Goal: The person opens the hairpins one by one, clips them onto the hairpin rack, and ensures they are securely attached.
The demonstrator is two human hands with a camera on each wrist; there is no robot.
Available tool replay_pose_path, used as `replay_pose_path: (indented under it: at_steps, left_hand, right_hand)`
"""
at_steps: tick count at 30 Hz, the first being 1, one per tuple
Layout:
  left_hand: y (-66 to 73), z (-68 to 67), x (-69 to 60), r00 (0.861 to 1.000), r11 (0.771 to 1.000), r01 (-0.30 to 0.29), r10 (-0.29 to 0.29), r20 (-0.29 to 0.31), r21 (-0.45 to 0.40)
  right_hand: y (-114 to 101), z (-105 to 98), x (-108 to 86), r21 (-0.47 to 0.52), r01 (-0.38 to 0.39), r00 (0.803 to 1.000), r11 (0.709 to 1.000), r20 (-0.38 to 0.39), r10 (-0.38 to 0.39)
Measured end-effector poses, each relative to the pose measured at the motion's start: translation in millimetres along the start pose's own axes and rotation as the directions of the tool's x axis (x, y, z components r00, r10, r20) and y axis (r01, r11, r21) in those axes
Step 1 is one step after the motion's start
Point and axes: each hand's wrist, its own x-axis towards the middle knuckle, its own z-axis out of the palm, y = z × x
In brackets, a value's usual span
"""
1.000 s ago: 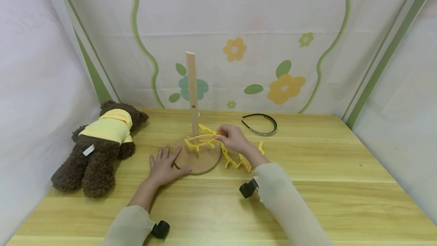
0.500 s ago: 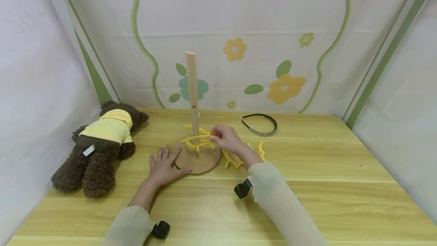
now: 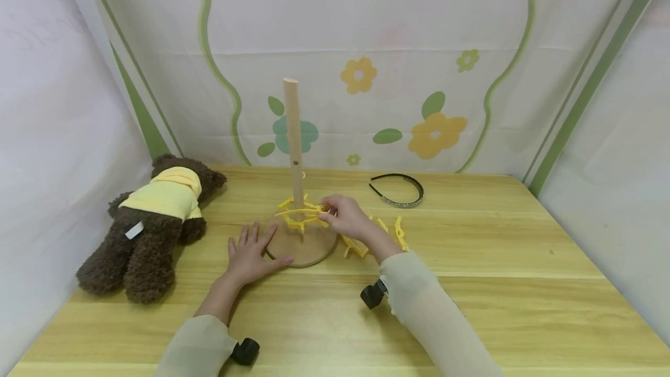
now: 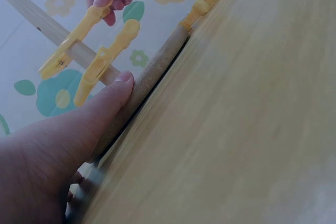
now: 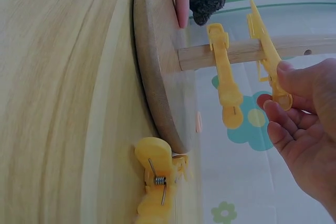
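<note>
My left hand (image 3: 248,258) lies with spread fingers on the round base (image 3: 305,253) of a wooden stand, thumb along its front rim. From this base rises an upright wooden post (image 3: 293,127). My right hand (image 3: 345,217) pinches the rear end of a yellow hair clip (image 5: 270,61) between thumb and fingers. Its long arms lie across the post, one on either side. Closer to the base, a second yellow hair clip (image 5: 226,77) sits on the post, untouched by the hand. More yellow clips (image 3: 400,234) lie on the table right of the base, partly hidden by my right forearm.
A black headband (image 3: 399,191) with a glittering edge lies behind my right hand. At the left, a brown teddy bear (image 3: 157,226) in a yellow top lies on the wooden table (image 3: 497,260). White printed cloth walls (image 3: 324,28) enclose the back and sides.
My right hand has moved slightly left, bringing the pinched hair clip farther across the post, and its arms have shifted about it. My left hand stays on the base.
</note>
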Motion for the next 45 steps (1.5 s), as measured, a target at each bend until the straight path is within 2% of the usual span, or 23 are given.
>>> replay_pose_path:
  at_steps: [9,19,24,31,38,45]
  left_hand:
    - [0.8,-1.5,1.2,1.0,1.0,0.0,0.0,0.001,-0.001]
    - [0.8,-1.0,0.9,1.0,1.0,-0.001,0.001,0.001,-0.005]
    - [3.2,-0.8,-0.2,1.0,1.0,-0.01,0.01,-0.001,-0.014]
    - [5.5,-2.5,-1.5,1.0,1.0,-0.007,0.007,-0.009,-0.016]
    - [3.9,-0.7,-1.0,1.0,1.0,-0.009,0.009,-0.005,-0.01]
    - [2.8,-2.2,-1.3,1.0,1.0,0.003,-0.003,-0.001,-0.011]
  right_hand:
    - [1.9,0.2,-1.8,0.038,-0.024,1.0,0.999,-0.01,0.024]
    - [7.2,-7.8,-11.0,0.071,-0.036,0.996,0.997,-0.083,0.042]
    - [10.5,-24.0,-30.2,0.129,-0.042,0.991,0.991,-0.12,0.058]
    - [19.1,-46.3,-63.9,0.072,-0.01,0.989,0.997,-0.144,0.02]
    - [35.9,-61.9,-96.2,0.059,-0.057,0.984,0.997,-0.164,0.066]
    - [60.2,-66.8,-121.1,0.086,-0.12,0.973,0.989,-0.186,0.135]
